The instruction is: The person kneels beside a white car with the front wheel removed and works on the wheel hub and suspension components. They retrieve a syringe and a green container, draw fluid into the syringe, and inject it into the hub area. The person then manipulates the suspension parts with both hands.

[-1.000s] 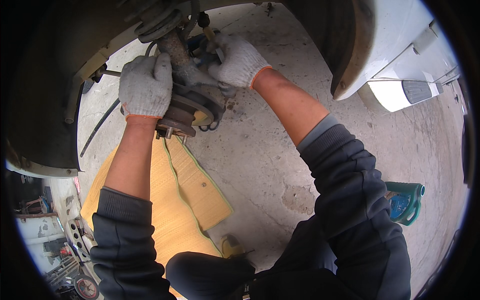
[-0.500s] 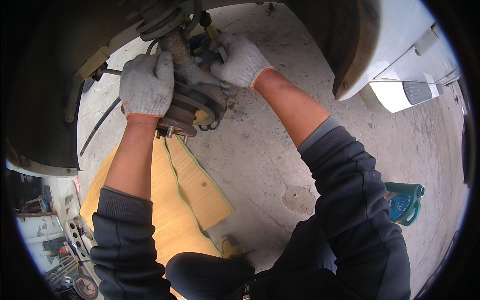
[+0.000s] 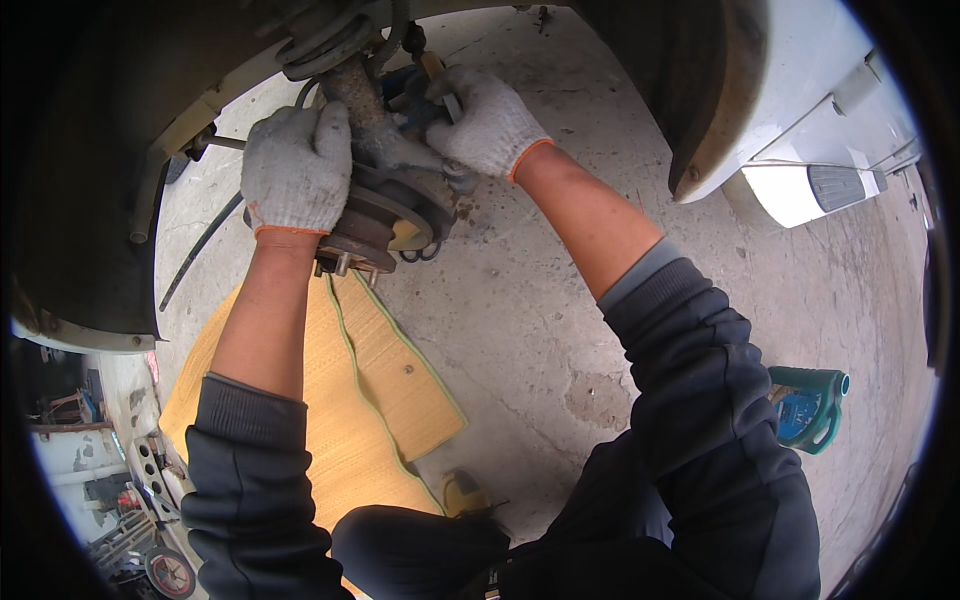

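While the white-gloved left hand (image 3: 297, 170) overlaps the rusty brake disc (image 3: 378, 222) in the upper left of the frame, its fingers bend out of sight, their grip impossible to tell. Near the strut (image 3: 354, 96) at upper centre, the gloved right hand (image 3: 487, 122) curls its fingers beside a small grey piece (image 3: 453, 107); whether they clamp it is unclear. A yellow mat (image 3: 300, 400) spreads lower left.

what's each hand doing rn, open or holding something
Left hand: by the brake disc, grip hidden, cannot be told.
Right hand: curled beside the strut; whether it holds anything cannot be told.
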{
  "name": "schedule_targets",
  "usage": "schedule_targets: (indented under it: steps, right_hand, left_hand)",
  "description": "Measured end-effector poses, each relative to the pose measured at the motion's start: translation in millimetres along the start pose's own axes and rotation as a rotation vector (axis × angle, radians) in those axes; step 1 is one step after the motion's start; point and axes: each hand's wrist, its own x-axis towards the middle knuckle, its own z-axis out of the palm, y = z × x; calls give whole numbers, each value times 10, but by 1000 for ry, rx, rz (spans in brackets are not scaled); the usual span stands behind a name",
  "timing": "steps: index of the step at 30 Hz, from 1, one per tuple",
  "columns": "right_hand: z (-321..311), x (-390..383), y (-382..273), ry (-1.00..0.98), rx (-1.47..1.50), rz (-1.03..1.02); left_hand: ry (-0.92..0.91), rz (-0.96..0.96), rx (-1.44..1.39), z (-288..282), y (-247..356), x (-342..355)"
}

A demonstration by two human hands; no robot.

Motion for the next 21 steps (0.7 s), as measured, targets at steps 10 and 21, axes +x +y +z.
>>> schedule_targets:
  steps: [10, 21]
  right_hand:
    - [21, 15, 37, 20, 33, -22]
    - [6, 19, -49, 55, -58, -71]
  left_hand:
    - [-6, 1, 12, 1, -6, -2]
    - [-6, -26, 16, 0, 2, -5]
